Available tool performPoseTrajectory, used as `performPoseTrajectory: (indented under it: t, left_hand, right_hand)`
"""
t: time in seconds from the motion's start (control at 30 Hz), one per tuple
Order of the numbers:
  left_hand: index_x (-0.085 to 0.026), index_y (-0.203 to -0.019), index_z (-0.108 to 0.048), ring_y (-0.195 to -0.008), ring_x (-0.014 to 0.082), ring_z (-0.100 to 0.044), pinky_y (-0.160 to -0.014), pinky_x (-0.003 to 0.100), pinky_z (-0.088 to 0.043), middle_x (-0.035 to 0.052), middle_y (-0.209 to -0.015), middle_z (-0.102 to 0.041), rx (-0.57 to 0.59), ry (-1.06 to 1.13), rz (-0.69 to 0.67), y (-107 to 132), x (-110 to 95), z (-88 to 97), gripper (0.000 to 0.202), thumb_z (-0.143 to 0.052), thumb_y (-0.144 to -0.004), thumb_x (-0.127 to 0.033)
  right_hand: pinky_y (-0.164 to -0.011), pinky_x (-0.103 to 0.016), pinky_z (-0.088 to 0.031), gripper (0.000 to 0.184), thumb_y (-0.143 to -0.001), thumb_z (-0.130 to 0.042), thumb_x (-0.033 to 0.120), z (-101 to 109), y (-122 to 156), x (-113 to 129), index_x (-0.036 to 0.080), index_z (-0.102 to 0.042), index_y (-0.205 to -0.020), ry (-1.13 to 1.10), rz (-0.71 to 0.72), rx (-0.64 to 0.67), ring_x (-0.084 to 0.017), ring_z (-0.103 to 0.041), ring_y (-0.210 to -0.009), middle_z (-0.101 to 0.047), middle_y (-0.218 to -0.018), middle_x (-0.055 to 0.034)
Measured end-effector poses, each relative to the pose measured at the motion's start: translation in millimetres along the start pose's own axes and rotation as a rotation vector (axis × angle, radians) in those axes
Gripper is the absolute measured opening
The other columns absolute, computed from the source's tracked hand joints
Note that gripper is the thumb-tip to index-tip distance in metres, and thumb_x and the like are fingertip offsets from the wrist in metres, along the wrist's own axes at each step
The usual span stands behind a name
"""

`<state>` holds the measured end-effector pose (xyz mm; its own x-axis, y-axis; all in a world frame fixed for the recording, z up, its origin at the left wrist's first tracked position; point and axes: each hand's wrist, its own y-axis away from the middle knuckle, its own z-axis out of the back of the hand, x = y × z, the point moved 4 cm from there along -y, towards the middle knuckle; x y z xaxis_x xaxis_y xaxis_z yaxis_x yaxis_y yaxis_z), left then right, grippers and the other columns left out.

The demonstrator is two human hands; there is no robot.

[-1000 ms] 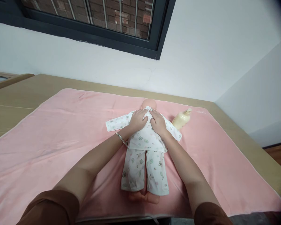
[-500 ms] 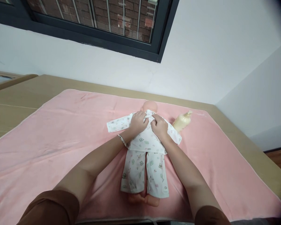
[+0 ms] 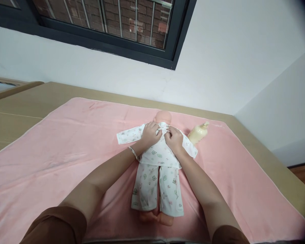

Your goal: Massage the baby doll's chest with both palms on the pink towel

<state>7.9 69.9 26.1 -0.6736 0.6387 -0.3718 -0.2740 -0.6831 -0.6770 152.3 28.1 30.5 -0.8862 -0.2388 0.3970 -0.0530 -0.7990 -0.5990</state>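
A baby doll (image 3: 163, 117) lies stretched out on a pink blanket, its head toward the wall. It wears a white printed shirt (image 3: 159, 154) and matching trousers (image 3: 146, 189), with bare feet showing below. At the upper part of the shirt, just under the neck, my left hand (image 3: 151, 134) is closed in a pinch on a thin white tie string (image 3: 163, 129). Opposite it, my right hand (image 3: 174, 138) pinches the string's other side, fingers curled. Both hands rest against the shirt, a small gap between them. The fingertips are partly hidden.
A baby bottle (image 3: 198, 133) with pale yellow contents lies on the blanket (image 3: 66, 152), right of the doll's sleeve. The blanket covers much of a wooden table (image 3: 63, 88). Behind stand a white wall (image 3: 205, 81) and a dark-framed window (image 3: 173, 57).
My right hand has shifted slightly, and a thin string now shows stretched between the two hands. The doll and bottle stay in place; the camera view has tilted slightly.
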Motion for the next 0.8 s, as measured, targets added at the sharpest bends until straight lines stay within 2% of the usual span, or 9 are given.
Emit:
performPoseTrajectory:
  t: [0.13,0.27,0.37,0.47,0.57,0.7,0.8]
  left_hand:
    - [-0.021,-0.088,-0.064,-0.097,0.0246,-0.061,-0.088,0.04,-0.046,0.0077,-0.095,-0.068,-0.004,0.027,0.021,0,1,0.1,0.013,-0.052,-0.086,-0.022]
    - [-0.021,-0.109,-0.065,-0.108,0.0237,-0.062,-0.099,0.041,-0.044,0.0059,-0.113,-0.071,0.061,0.103,-0.005,-4,1,-3.0,0.027,-0.049,-0.087,-0.021]
    - [-0.021,-0.116,-0.063,-0.115,0.0233,-0.061,-0.104,0.042,-0.042,0.0066,-0.122,-0.069,0.082,0.114,-0.04,-5,2,-4.7,0.032,-0.047,-0.089,-0.022]
    - [-0.021,-0.109,-0.064,-0.111,0.0231,-0.062,-0.102,0.042,-0.043,0.0071,-0.116,-0.07,0.08,0.11,-0.07,-6,3,-5.6,0.028,-0.046,-0.089,-0.021]
    - [-0.021,-0.095,-0.064,-0.101,0.0221,-0.062,-0.096,0.04,-0.046,0.0063,-0.103,-0.071,0.06,0.126,-0.096,-6,3,-5.6,0.018,-0.047,-0.088,-0.02]
    - [-0.021,-0.082,-0.059,-0.09,0.0219,-0.06,-0.087,0.038,-0.046,0.0055,-0.087,-0.066,-0.006,0.091,-0.076,-3,3,-3.5,0.01,-0.05,-0.087,-0.022]
    - [-0.021,-0.077,-0.058,-0.088,0.0227,-0.058,-0.083,0.038,-0.046,0.0061,-0.084,-0.063,-0.045,0.037,-0.042,0,1,-1.2,0.011,-0.052,-0.087,-0.022]
  right_hand:
    - [-0.1,-0.039,-0.047,0.036,-0.085,-0.045,0.019,1,-2,1,0.017,-0.069,-0.112,-0.006,-0.037,0.02,-0.026,-0.064,-0.109,-0.072,-0.116,-0.0095]
    - [-0.111,-0.045,-0.039,0.047,-0.085,-0.042,0.015,-5,-10,-1,0.014,-0.064,-0.127,-0.021,0.038,0.114,-0.028,-0.055,-0.128,-0.064,-0.134,-0.0125]
    - [-0.114,-0.051,-0.034,0.053,-0.086,-0.039,0.014,-10,-13,-6,0.014,-0.059,-0.135,0.002,0.083,0.181,-0.03,-0.046,-0.138,-0.055,-0.145,-0.0139]
    - [-0.114,-0.051,-0.034,0.052,-0.086,-0.04,0.014,-12,-13,-8,0.017,-0.061,-0.134,0.006,0.112,0.18,-0.029,-0.047,-0.137,-0.055,-0.145,-0.0119]
    - [-0.111,-0.045,-0.039,0.046,-0.084,-0.042,0.014,-9,-10,-7,0.019,-0.068,-0.121,-0.036,0.119,0.096,-0.026,-0.055,-0.128,-0.065,-0.133,-0.0091]
    - [-0.103,-0.041,-0.046,0.034,-0.083,-0.045,0.015,-4,-3,-4,0.018,-0.072,-0.103,-0.046,0.068,-0.034,-0.026,-0.064,-0.113,-0.072,-0.117,-0.0098]
    - [-0.099,-0.04,-0.048,0.03,-0.083,-0.047,0.017,0,0,-1,0.018,-0.072,-0.099,-0.007,0.024,-0.051,-0.027,-0.066,-0.107,-0.073,-0.114,-0.01]
